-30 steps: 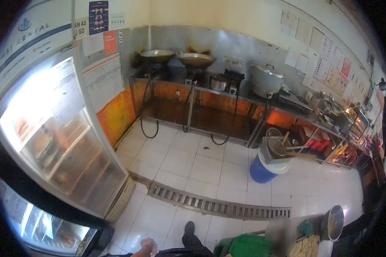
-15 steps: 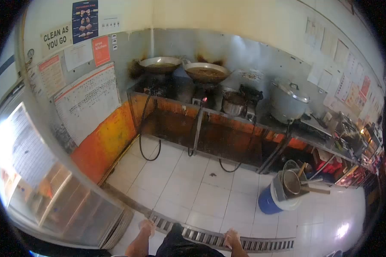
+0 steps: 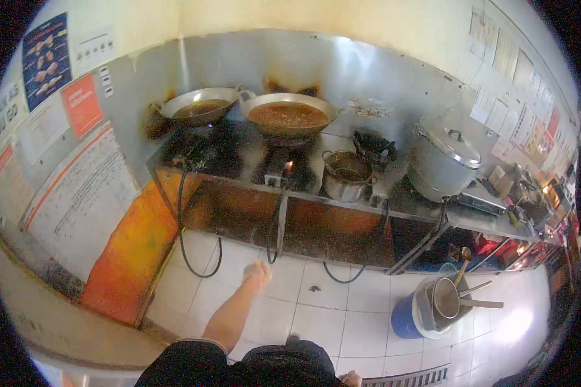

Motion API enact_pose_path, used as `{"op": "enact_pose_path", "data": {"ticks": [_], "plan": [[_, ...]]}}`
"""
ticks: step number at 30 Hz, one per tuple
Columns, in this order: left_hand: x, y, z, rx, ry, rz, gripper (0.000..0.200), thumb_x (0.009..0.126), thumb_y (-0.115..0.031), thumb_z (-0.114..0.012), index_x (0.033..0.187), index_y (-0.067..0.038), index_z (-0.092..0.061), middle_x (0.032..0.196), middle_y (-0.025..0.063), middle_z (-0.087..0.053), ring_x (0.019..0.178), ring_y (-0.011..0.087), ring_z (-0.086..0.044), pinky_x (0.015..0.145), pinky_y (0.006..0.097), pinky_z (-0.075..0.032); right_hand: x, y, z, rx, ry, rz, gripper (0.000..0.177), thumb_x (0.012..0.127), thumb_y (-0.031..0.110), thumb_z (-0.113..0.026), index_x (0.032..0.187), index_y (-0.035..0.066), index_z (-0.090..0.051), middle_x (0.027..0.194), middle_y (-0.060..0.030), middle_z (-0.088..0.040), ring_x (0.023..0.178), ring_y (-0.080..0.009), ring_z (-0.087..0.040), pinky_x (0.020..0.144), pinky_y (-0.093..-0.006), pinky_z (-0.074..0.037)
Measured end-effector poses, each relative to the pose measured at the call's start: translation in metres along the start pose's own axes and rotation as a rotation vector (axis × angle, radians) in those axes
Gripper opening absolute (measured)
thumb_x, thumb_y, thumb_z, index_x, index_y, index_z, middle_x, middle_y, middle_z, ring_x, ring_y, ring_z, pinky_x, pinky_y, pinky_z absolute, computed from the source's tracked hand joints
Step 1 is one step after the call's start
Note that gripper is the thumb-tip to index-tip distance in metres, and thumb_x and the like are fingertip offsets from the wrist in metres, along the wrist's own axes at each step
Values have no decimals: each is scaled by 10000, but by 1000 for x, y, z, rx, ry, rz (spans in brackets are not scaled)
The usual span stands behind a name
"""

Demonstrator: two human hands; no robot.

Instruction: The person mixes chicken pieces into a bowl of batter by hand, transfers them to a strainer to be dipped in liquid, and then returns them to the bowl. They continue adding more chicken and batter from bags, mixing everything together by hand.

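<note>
My left hand (image 3: 258,276) is stretched forward over the tiled floor, below the front of the stove counter. Blur smears its fingers, and I can make out nothing held in it. Low by my body, my right hand (image 3: 350,378) shows only in part at the bottom edge; its fingers are not clear. On the counter ahead, a large wok (image 3: 288,116) holds brown bubbling liquid. Left of it sits a second wok (image 3: 200,109) with darker oil. A small steel pot (image 3: 346,177) stands to the right, neither hand touching it.
A big lidded pot (image 3: 442,158) stands further right on the counter. Black gas hoses (image 3: 182,232) loop down in front. On the floor at right, a blue and white bucket (image 3: 405,316) carries a strainer (image 3: 446,298) and other long-handled tools. A drain grate (image 3: 407,379) crosses the floor.
I have moved forward, so the stove and woks look nearer and the glass-fronted cabinet at left has left view. My left hand has reached forward; my right hand has dropped lower in view.
</note>
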State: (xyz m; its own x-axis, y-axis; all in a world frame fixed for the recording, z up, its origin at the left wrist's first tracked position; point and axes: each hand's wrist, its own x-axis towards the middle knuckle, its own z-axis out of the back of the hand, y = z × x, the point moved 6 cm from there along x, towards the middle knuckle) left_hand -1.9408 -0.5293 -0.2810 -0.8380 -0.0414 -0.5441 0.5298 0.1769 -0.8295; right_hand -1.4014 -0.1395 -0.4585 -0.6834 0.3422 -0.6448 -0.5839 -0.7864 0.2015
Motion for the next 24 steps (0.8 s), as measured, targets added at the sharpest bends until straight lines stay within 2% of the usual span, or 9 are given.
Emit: {"op": "enact_pose_path", "data": {"ticks": [3,7,10,14,16,17,18,22,24], "plan": [[95,-64,-59,-475,122,66,276,1081,-349,-523,941,-125,-605,929,61,-626,803,247,-558,675,397,-453,15,28,31,82,-15,-101,295,912,408,-694,823,128,-670,779,-92,-682,728,-295,-657,614,-451,-526],[186,-131,-102,-689,240,59,355,1115,-386,-501,846,-158,-549,776,35,-579,610,239,-513,526,399,-417,47,55,78,168,-50,-176,302,922,412,-690,832,126,-658,780,-97,-678,714,-289,-647,601,-432,-517],[235,-169,-119,-521,79,137,302,1126,-370,-474,1147,-117,-637,1153,79,-692,915,262,-646,720,369,-521,86,70,111,236,-108,-190,307,929,415,-687,838,125,-650,781,-100,-675,703,-284,-639,591,-418,-511],[258,-211,-142,-517,86,229,450,1131,-373,-432,1464,-90,-539,1587,108,-511,1392,278,-515,1096,359,-456,154,77,156,393,-302,-107,313,939,420,-682,847,123,-638,782,-105,-672,689,-278,-629,579,-399,-502],[271,-223,-152,-612,206,250,508,1131,-404,-406,1512,-79,-490,1635,103,-457,1467,284,-443,1172,375,-396,191,76,177,805,-490,51,316,944,422,-680,851,123,-632,782,-107,-670,682,-275,-624,572,-389,-498],[277,-226,-157,-647,258,247,537,1132,-419,-393,1536,-73,-465,1659,100,-430,1504,287,-407,1211,383,-365,210,76,182,1225,-504,98,318,946,423,-679,854,122,-629,783,-108,-669,678,-274,-621,569,-384,-496],[279,-228,-161,-668,300,245,568,1132,-435,-380,1560,-68,-440,1683,97,-403,1541,290,-371,1249,391,-335,224,84,163,1994,-387,-188,329,964,439,-669,881,124,-625,787,-109,-664,677,-267,-616,569,-377,-490],[286,-232,-150,-185,97,-101,532,1105,-413,-434,1407,22,-491,1476,178,-525,1351,344,-499,1121,449,-419,198,143,181,1811,-733,-86,254,937,306,-688,951,52,-679,913,-164,-747,779,-352,-738,655,-504,-595],[277,-253,-150,471,0,-510,528,1092,-401,-461,1330,66,-516,1372,218,-586,1256,371,-563,1057,479,-462,214,153,121,1094,-938,-208,304,948,349,-711,1019,61,-643,870,-165,-752,703,-305,-732,638,-441,-591]]}}
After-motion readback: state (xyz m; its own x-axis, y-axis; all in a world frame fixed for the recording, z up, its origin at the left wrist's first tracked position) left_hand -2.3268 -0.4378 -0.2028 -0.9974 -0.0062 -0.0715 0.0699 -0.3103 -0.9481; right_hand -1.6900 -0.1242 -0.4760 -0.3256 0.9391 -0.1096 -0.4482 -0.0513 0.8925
